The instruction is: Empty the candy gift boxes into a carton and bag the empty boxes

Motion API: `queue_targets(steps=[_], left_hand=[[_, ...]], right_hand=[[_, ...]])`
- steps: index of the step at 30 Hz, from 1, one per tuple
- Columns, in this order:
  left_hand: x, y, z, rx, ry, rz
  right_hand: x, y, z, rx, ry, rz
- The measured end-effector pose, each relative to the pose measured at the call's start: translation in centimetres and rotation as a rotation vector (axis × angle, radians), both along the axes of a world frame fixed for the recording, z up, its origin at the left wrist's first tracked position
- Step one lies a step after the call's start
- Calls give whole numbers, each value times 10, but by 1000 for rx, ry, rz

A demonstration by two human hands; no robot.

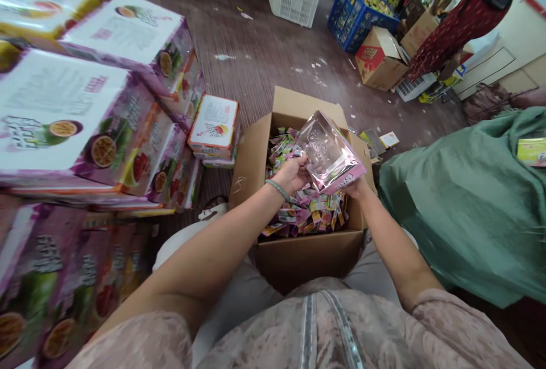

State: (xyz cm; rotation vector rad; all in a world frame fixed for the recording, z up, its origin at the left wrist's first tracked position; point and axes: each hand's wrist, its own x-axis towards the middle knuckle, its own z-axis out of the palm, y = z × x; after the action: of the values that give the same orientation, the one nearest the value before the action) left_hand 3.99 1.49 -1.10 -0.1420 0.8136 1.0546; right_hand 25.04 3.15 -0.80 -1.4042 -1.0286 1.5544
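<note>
Stacked cartons [106, 90] on the left show passion fruit and stylised lettering too blurred to read; the open cardboard box [309, 249] bears a scrawled mark. Over it, the left hand [292, 175], fingers curled on one edge, and right hand [357, 188], fingers mostly hidden, hold a glossy pink-edged pack [327, 150] above small printed sachets [318, 212].

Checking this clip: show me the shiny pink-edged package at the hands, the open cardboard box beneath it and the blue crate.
Shiny pink-edged package [328, 152]: head view, on its shiny middle.
Open cardboard box [310, 254]: head view, on its near outer wall.
Blue crate [344, 19]: head view, on its side wall.
</note>
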Motion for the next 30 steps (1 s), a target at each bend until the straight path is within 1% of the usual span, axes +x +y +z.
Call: queue_targets(steps=[2, 3, 5, 7, 9, 11, 13, 15, 18, 19, 21, 23, 25, 27, 28, 30], left_hand=[[1, 1, 1, 29, 22, 38], [1, 1, 2, 43, 36, 50], [-1, -1, 4, 95, 35, 45], [-3, -4, 7, 202, -50, -2], [-6, -7, 9, 306, -181, -50], [-8, -8, 10, 344, -276, -63], [-8, -7, 9, 313, -294, -48], [-6, -3, 7, 232, -244, -70], [0, 2, 2, 58, -55, -133], [1, 3, -1, 9, 9, -132], [0, 7, -7, -50, 88, -84], [-5, 12, -13, -64, 84, 3], [-13, 18, -18, -47, 51, 115], [-21, 23, -19, 29, 30, 218], [-24, 25, -18, 80, 32, 244], [-28, 26, -14, 192, 34, 237]], right_hand=[[2, -11, 2, -10, 45, -110], [0, -16, 3, 15, 69, -154], [-8, -25, 5, 131, 81, -200], [-20, -30, 8, 252, 63, -229], [-28, -32, 12, 335, 53, -240], [-32, -33, 17, 398, 40, -236], [-31, -35, 24, 476, -4, -237], [-28, -39, 32, 571, -79, -213], [-22, -43, 43, 774, -273, -110], [-19, -43, 46, 842, -347, -72], [-13, -41, 50, 941, -474, -8], [-6, -36, 54, 983, -561, 47], [0, -32, 58, 992, -607, 92], [4, -29, 62, 988, -615, 114], [5, -29, 64, 985, -609, 115], [6, -30, 69, 979, -579, 102]])
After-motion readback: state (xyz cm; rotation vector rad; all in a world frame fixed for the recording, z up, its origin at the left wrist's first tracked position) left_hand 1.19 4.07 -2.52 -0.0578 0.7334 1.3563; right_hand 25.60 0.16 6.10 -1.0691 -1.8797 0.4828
